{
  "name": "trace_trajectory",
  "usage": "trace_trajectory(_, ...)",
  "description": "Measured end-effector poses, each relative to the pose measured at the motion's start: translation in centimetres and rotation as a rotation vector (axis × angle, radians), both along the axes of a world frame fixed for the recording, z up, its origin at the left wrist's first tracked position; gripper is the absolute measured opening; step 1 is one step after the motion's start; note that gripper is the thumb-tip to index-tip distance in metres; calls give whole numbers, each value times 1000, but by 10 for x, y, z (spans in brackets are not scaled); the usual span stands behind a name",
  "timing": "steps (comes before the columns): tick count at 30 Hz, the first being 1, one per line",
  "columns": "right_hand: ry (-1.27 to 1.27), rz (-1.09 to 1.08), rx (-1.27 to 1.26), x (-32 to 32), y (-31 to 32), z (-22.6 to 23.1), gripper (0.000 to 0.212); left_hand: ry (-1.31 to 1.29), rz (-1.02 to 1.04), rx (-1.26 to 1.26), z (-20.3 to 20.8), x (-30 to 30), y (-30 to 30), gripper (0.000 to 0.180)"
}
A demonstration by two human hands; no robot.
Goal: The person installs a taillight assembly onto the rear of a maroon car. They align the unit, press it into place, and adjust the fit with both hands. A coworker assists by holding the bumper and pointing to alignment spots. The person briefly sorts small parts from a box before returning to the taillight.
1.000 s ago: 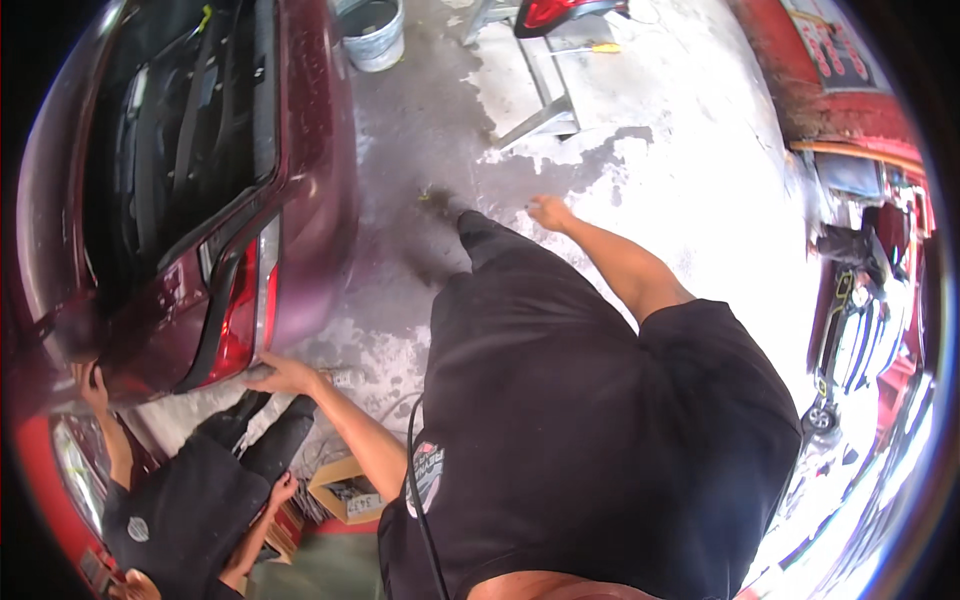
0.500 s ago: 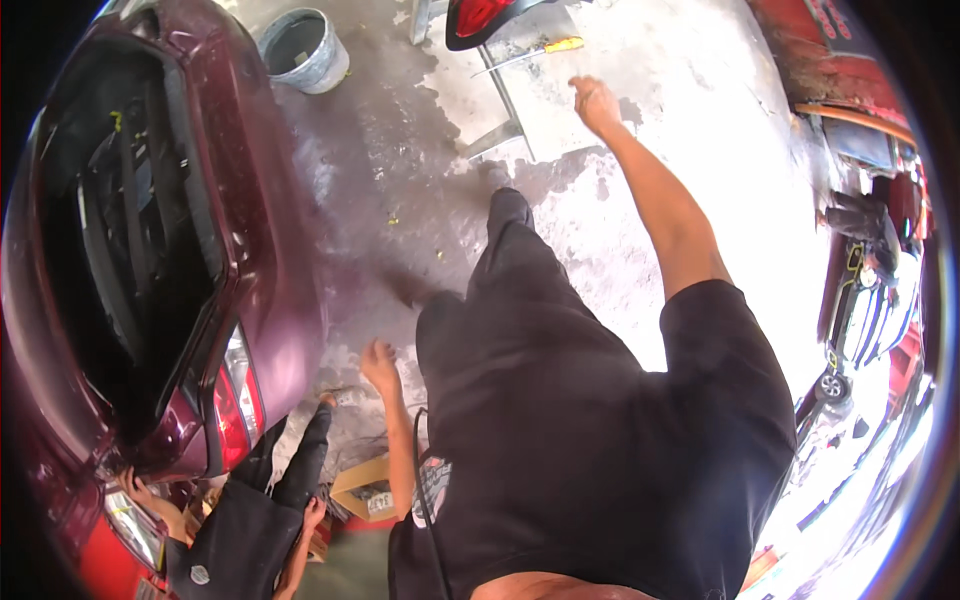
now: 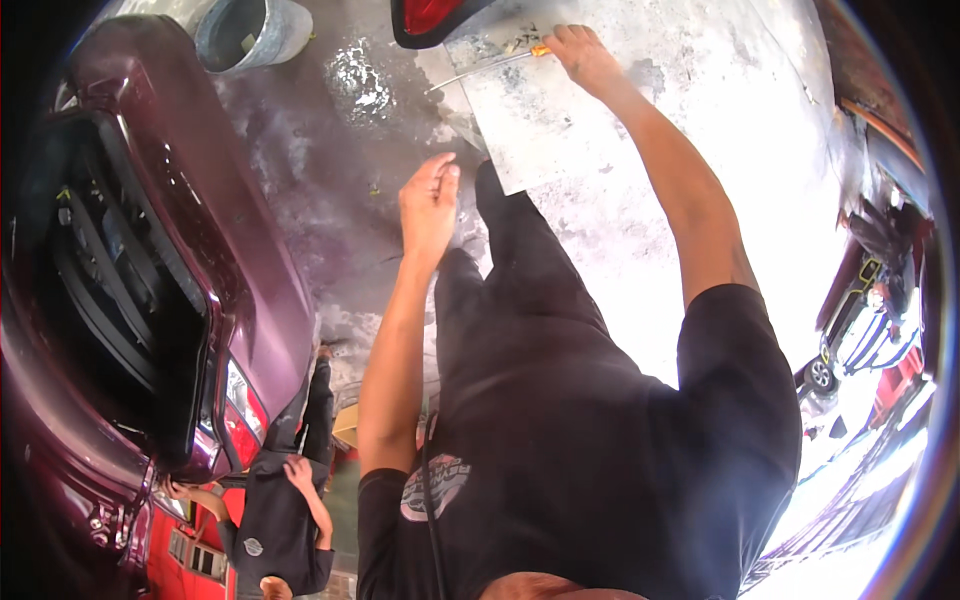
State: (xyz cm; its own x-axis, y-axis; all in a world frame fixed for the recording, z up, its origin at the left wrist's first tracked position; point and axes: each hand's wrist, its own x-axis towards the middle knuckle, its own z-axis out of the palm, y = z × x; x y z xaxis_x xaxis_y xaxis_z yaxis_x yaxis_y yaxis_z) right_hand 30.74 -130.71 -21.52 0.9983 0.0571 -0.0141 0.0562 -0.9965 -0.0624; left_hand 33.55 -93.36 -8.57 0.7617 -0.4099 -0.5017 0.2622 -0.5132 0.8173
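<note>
wet concrete floor; right hand (image 3: 585, 58) grips orange-handled screwdriver (image 3: 490, 64) w/ thin steel shaft, left hand (image 3: 430, 205) open, empty.

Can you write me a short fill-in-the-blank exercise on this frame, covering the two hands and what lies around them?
1. The right hand reaches to a screwdriver whose handle is ____ in colour.
2. The left hand is open and holds ____.
3. The car with its trunk lid up is on the person's ____ side.
4. The grey bucket stands on the wet ____.

Missing words: orange; nothing; left; floor
</note>
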Motion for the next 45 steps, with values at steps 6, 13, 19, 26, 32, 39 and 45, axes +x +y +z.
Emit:
trace_trajectory(6, 120, 9, 31, -12, -7, 11, 28, 5, -167, 38, -17, -34, -22, 27)
trace_trajectory(13, 73, 138, 26, 22, 1, 38, 29, -45, -132, 157, -27, -86, 37, 24)
trace_trajectory(19, 106, 231, -27, 59, 0, -16, 27, -4, 16, 226, -45, -130, 99, 30)
trace_trajectory(26, -23, 358, 74, 60, -36, -58, 26, -33, 301, 391, -40, -152, 156, 26)
trace_trajectory(32, 115, 405, 55, 77, -17, -29, 21, 33, 597, 351, -43, -171, 221, 28)
trace_trajectory(39, 134, 404, 109, 52, 13, 23, 21, 3, 1258, 155, 7, -96, 365, 40)
trace_trajectory(45, 114, 179, 309, -27, 48, 31, 23, -968, 442, -341, 288, 68, 231, 39)
